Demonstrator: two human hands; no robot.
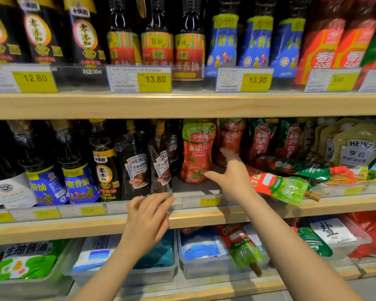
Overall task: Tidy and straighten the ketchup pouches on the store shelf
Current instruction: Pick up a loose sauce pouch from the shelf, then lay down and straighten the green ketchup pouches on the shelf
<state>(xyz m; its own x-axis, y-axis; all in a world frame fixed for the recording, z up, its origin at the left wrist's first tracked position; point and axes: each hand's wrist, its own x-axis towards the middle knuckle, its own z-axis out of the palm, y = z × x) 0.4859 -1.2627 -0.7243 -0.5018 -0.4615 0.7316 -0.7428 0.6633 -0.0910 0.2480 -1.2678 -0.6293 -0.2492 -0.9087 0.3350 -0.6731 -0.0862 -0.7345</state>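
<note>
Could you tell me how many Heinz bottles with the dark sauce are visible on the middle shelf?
2 are plainly visible: one Heinz bottle stands left of the other, both directly left of the upright ketchup pouch. A third label peeks out behind them, so more may be hidden.

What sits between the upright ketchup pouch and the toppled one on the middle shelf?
In the head view, the right hand reaches in between the upright pouch and the toppled pouch, fingers spread; below it only bare shelf shows.

Wooden shelf (204, 216) bearing bottles (137, 168), pouches (197, 153)
</note>
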